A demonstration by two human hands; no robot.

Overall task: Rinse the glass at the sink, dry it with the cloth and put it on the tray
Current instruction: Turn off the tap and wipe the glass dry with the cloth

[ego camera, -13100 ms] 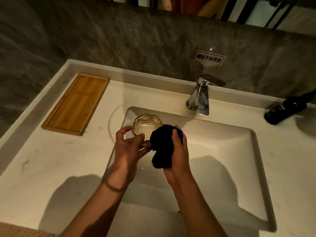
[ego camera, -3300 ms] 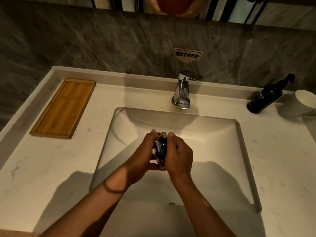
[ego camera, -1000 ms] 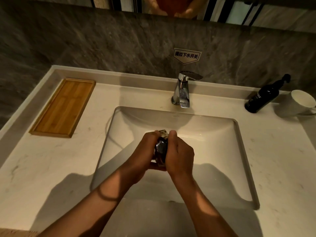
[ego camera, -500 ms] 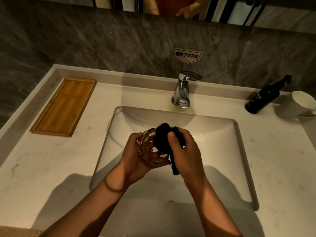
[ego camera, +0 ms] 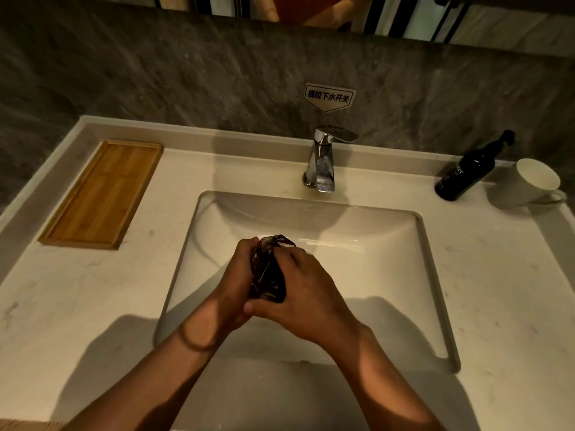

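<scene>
My left hand point(ego camera: 238, 275) and right hand point(ego camera: 306, 289) press together over the sink point(ego camera: 435, 275), clasping the glass point(ego camera: 264, 275) between them, the dark cloth point(ego camera: 278, 290) stuffed against it. The tray point(ego camera: 102, 194) sits empty at ten o'clock on the desk point(ego camera: 77, 306).

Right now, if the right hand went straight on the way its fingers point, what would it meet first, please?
Probably the left hand: the right hand points leftward, pressing the cloth-stuffed glass between them.

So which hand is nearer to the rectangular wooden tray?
Left. The left hand is over the sink on the side toward the rectangular wooden tray; the right hand is across the glass, farther from it.
</scene>
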